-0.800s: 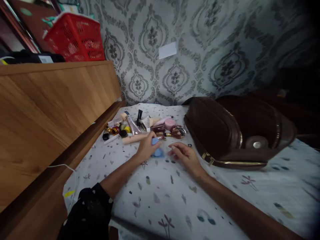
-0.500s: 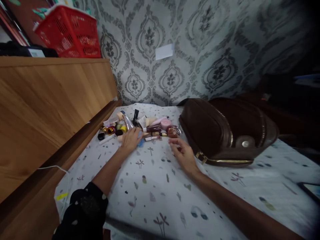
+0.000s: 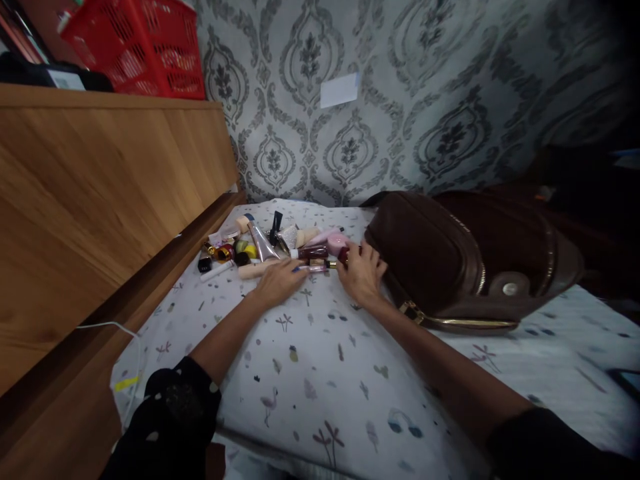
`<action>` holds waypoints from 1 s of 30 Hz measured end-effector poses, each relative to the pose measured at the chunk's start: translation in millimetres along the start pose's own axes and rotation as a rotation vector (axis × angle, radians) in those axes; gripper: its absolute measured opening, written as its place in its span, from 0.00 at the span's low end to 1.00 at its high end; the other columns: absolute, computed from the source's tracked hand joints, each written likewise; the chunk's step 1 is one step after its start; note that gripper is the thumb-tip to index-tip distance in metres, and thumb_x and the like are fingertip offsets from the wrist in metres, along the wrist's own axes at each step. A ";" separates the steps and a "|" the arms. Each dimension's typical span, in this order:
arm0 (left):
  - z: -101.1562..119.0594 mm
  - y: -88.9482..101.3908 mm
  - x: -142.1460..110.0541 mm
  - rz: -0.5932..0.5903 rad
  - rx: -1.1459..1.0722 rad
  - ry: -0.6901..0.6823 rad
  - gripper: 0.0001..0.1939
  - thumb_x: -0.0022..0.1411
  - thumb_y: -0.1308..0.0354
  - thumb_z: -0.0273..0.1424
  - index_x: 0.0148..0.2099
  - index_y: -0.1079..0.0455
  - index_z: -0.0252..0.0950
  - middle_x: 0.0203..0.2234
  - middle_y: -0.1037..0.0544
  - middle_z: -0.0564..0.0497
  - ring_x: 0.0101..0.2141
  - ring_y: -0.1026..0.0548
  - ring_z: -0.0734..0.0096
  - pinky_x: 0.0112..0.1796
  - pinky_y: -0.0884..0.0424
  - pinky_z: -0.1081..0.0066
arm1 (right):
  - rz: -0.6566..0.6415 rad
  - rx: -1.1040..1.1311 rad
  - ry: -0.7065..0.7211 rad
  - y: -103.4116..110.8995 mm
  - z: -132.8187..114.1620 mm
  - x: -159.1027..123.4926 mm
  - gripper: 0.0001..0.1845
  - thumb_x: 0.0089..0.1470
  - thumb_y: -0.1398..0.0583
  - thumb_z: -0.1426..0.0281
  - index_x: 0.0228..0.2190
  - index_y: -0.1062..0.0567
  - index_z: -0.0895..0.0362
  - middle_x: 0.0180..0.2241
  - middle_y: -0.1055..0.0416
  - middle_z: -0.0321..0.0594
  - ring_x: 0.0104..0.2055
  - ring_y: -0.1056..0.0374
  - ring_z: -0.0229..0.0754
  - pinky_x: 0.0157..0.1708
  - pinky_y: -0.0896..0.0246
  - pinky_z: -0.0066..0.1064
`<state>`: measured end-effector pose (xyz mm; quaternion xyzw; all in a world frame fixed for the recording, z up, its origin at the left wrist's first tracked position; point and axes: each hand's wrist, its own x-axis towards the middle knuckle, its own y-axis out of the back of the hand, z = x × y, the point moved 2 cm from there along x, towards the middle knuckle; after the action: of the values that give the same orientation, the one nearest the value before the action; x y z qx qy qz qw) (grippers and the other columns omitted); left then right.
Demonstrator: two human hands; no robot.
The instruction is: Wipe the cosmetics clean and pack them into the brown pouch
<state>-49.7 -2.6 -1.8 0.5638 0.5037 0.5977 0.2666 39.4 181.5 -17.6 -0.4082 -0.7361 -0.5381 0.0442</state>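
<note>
A pile of cosmetics lies on the patterned white cloth. My left hand (image 3: pixel 281 281) rests at its near edge, fingers stretched over a slim lip gloss tube, beside a beige tube (image 3: pixel 254 269). My right hand (image 3: pixel 362 272) lies at the pile's right end, fingers spread and bent over a dark red, rounded item (image 3: pixel 343 254) that it mostly covers. Just behind are a dark lip gloss tube (image 3: pixel 314 252) and a round pink container (image 3: pixel 338 241). Farther left sit a silvery squeeze tube (image 3: pixel 262 241), a white pen-like tube (image 3: pixel 217 271) and several small bottles.
A brown leather bag (image 3: pixel 425 253) with gold zips stands close to my right hand. On the left rises a wooden cabinet (image 3: pixel 115 180) with a red basket (image 3: pixel 145 50) on top. A white cable (image 3: pixel 117 325) hangs by the cloth's left edge. The wallpapered wall (image 3: pixel 350 147) is behind.
My left hand has shifted right and nearer, uncovering the beige tube. My right hand has reached forward onto the rounded item at the pile's right end. The view has tilted down slightly.
</note>
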 end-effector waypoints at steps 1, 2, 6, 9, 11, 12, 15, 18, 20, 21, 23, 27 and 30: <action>-2.7 -1.3 -0.5 0.019 0.019 0.050 0.14 0.71 0.54 0.31 0.54 0.31 0.41 0.50 0.27 0.45 0.48 0.29 0.62 0.43 0.30 0.64 | 0.000 -0.030 0.015 0.1 1.6 -0.6 0.23 0.55 0.45 0.69 0.53 0.33 0.59 0.59 0.42 0.60 0.58 0.45 0.63 0.51 0.47 0.57; -5.6 -2.1 -1.0 0.033 0.033 0.094 0.15 0.72 0.55 0.31 0.56 0.32 0.41 0.50 0.26 0.45 0.48 0.29 0.61 0.43 0.30 0.64 | -0.002 -0.060 0.027 0.8 2.4 -1.4 0.23 0.55 0.45 0.71 0.53 0.33 0.59 0.59 0.41 0.60 0.58 0.45 0.63 0.51 0.47 0.57; -12.4 0.3 -2.2 0.057 0.035 0.169 0.15 0.72 0.56 0.33 0.54 0.33 0.37 0.46 0.26 0.45 0.48 0.30 0.61 0.44 0.31 0.64 | -0.023 -0.142 0.051 8.6 -0.4 -2.9 0.21 0.57 0.47 0.74 0.51 0.31 0.60 0.57 0.38 0.61 0.54 0.42 0.62 0.50 0.46 0.57; -10.2 4.8 -2.2 0.083 0.032 0.184 0.15 0.71 0.54 0.37 0.52 0.34 0.36 0.44 0.27 0.44 0.47 0.30 0.59 0.45 0.31 0.63 | -0.045 -0.092 0.066 16.0 -1.5 -2.7 0.22 0.57 0.46 0.72 0.53 0.31 0.59 0.54 0.36 0.59 0.53 0.42 0.61 0.50 0.44 0.56; -7.4 6.1 -2.6 0.086 0.009 0.179 0.17 0.70 0.51 0.41 0.53 0.35 0.34 0.44 0.27 0.42 0.48 0.29 0.57 0.46 0.31 0.62 | -0.033 0.021 0.080 20.4 0.3 -4.4 0.27 0.54 0.44 0.71 0.56 0.34 0.58 0.53 0.35 0.57 0.53 0.42 0.61 0.50 0.42 0.54; -6.4 6.0 -3.0 0.079 -0.015 0.179 0.19 0.69 0.50 0.42 0.53 0.36 0.34 0.45 0.26 0.41 0.48 0.28 0.57 0.46 0.31 0.61 | -0.021 0.108 0.083 22.3 1.4 -6.4 0.28 0.53 0.43 0.70 0.57 0.35 0.58 0.52 0.35 0.56 0.53 0.41 0.60 0.50 0.41 0.52; -6.1 5.4 -4.4 0.059 -0.107 0.224 0.18 0.69 0.50 0.39 0.55 0.38 0.34 0.45 0.24 0.41 0.47 0.26 0.56 0.46 0.31 0.59 | -0.058 0.464 0.026 24.7 2.8 -18.4 0.32 0.50 0.39 0.65 0.56 0.37 0.58 0.44 0.30 0.49 0.46 0.34 0.53 0.46 0.35 0.48; -7.0 10.4 -3.7 0.117 -0.229 0.314 0.13 0.69 0.52 0.34 0.53 0.37 0.37 0.41 0.22 0.45 0.41 0.24 0.60 0.43 0.30 0.63 | -0.166 0.816 -0.080 24.1 -2.4 -37.3 0.33 0.47 0.37 0.60 0.52 0.37 0.57 0.38 0.28 0.44 0.39 0.30 0.48 0.41 0.31 0.43; -4.7 18.1 -1.2 0.224 -0.354 0.384 0.11 0.70 0.53 0.35 0.50 0.37 0.38 0.37 0.23 0.48 0.38 0.24 0.64 0.41 0.30 0.65 | -0.203 0.947 -0.109 24.2 -7.4 -49.7 0.32 0.46 0.35 0.58 0.50 0.36 0.55 0.39 0.28 0.43 0.39 0.29 0.45 0.40 0.30 0.40; -1.8 22.6 0.5 0.291 -0.423 0.417 0.11 0.70 0.54 0.36 0.49 0.37 0.38 0.36 0.23 0.48 0.37 0.24 0.65 0.41 0.30 0.66 | -0.214 0.974 -0.114 24.3 -9.3 -54.8 0.31 0.46 0.35 0.58 0.49 0.36 0.55 0.41 0.28 0.43 0.38 0.29 0.44 0.40 0.30 0.40; 8.1 31.2 3.9 0.419 -0.549 0.451 0.11 0.71 0.55 0.39 0.48 0.38 0.38 0.36 0.25 0.48 0.39 0.26 0.65 0.43 0.31 0.65 | -0.222 0.975 -0.119 24.7 -10.9 -62.3 0.29 0.46 0.35 0.57 0.48 0.34 0.54 0.43 0.29 0.43 0.37 0.29 0.42 0.41 0.30 0.39; 39.3 39.1 7.9 0.504 -0.663 0.367 0.13 0.71 0.56 0.40 0.50 0.40 0.38 0.42 0.28 0.45 0.45 0.29 0.64 0.49 0.32 0.63 | -0.263 0.949 -0.056 27.4 -10.6 -68.4 0.30 0.47 0.35 0.60 0.51 0.34 0.55 0.42 0.29 0.42 0.36 0.29 0.41 0.42 0.29 0.38; 60.7 34.8 8.3 0.350 -0.639 0.161 0.14 0.71 0.54 0.39 0.52 0.40 0.37 0.47 0.31 0.42 0.50 0.31 0.62 0.53 0.34 0.61 | -0.253 0.877 0.059 32.7 -12.1 -69.9 0.27 0.48 0.37 0.65 0.50 0.33 0.56 0.44 0.30 0.44 0.40 0.29 0.43 0.43 0.30 0.37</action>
<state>14.4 10.9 24.2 0.4809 0.2073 0.8037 0.2825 102.4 135.6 -23.1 -0.2426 -0.9368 -0.1881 0.1677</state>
